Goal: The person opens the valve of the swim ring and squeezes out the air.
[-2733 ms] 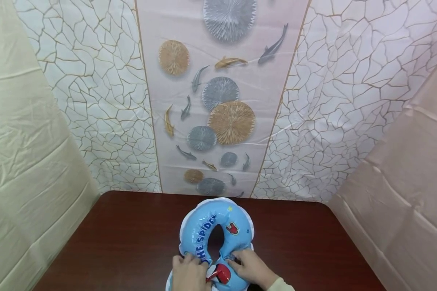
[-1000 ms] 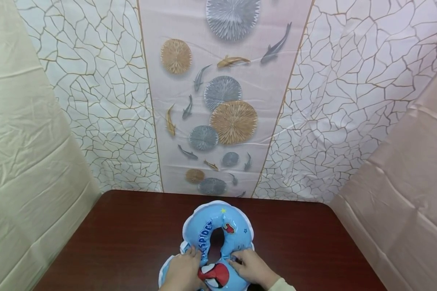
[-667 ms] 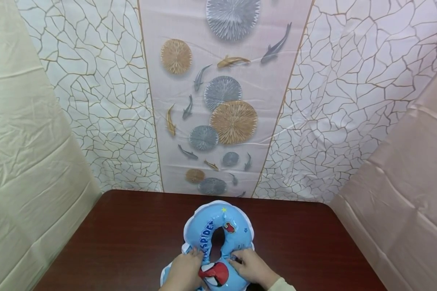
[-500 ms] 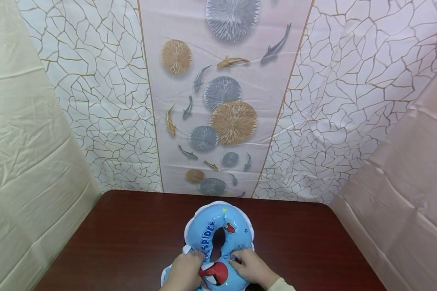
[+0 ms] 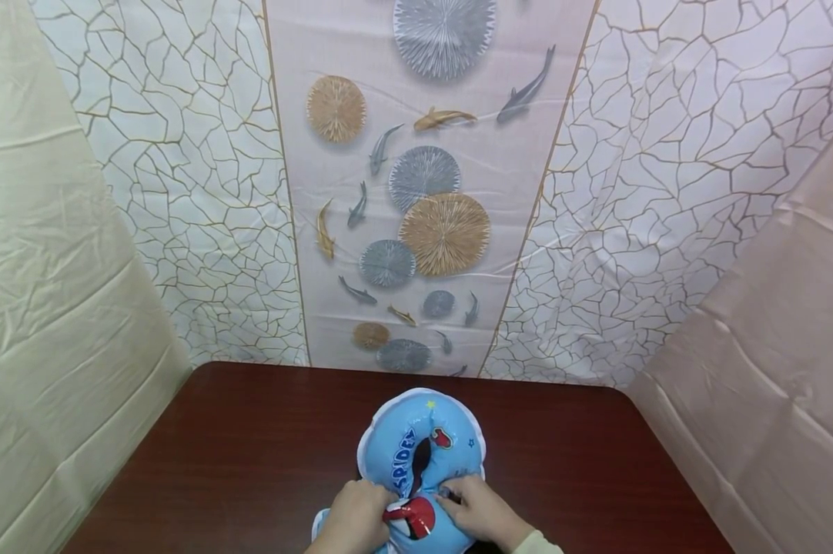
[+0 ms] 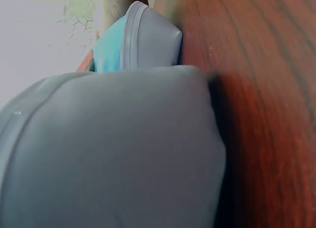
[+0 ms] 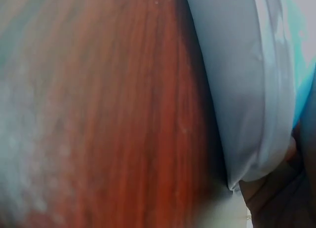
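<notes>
A blue inflatable swim ring (image 5: 389, 446) with a white scalloped edge, "SPIDEY" lettering and a red-and-white mask print lies on the table in the head view. Its inner hole is squeezed to a narrow slit. My left hand (image 5: 357, 512) grips its left side, fingers curled into the vinyl. On the right side my right hand (image 5: 482, 508) pinches it near the waist of the shape. The ring's grey underside (image 6: 113, 144) fills much of the left wrist view. In the right wrist view, the grey side of the ring (image 7: 237, 85) stands beside the table surface, with part of the hand dark at lower right.
The dark red-brown wooden table (image 5: 250, 446) has rounded far corners. Behind it hangs a patterned cloth backdrop (image 5: 423, 231) with fish and round motifs. Beige cloth walls (image 5: 63, 308) close off both sides.
My left hand first shifted left and back, then moved right, pressing the ring's left side inward. The hole has narrowed, and the ring's top sits slightly lower. My right hand has hardly moved.
</notes>
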A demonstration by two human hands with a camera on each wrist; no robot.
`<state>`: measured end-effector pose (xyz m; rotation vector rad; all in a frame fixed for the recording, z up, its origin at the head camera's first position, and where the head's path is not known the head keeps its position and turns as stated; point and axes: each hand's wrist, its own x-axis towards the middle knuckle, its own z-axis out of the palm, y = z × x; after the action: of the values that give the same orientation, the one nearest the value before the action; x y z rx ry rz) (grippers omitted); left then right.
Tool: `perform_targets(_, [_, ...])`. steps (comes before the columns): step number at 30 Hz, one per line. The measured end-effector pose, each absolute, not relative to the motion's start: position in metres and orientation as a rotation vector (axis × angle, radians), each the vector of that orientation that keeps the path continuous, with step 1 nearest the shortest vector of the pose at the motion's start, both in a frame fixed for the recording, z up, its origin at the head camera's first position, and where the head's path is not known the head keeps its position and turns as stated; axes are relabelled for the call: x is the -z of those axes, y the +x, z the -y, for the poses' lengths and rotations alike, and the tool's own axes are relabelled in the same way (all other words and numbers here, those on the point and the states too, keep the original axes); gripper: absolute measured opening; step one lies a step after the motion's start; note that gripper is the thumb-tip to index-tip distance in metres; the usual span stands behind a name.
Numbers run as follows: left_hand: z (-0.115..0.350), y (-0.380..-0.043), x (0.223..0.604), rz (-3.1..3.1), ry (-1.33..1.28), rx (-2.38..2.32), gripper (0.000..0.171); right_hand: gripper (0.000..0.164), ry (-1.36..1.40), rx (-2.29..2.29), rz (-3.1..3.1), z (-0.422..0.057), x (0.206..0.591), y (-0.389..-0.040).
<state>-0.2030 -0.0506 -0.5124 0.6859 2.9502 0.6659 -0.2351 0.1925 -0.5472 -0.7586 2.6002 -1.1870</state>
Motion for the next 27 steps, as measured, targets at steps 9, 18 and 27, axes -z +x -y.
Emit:
perform_targets(9, [0.0464,-0.2012,0.5121,-2.891,0.613,-0.655,0.009,0.044,-0.720,1.203,-2.562,-0.1935,0.5484,-0.2342])
perform_targets(18, [0.0460,-0.2038,0.5158,-2.964,0.691,-0.599,0.012,0.044,-0.744,1.145,-2.615,-0.1942,0.5485,-0.2343])
perform_targets(27, [0.0486,-0.1962,0.5190,-3.298,0.599,-0.323,0.037,0.043,-0.754,1.090,-2.666,-0.1906,0.5473,-0.2365])
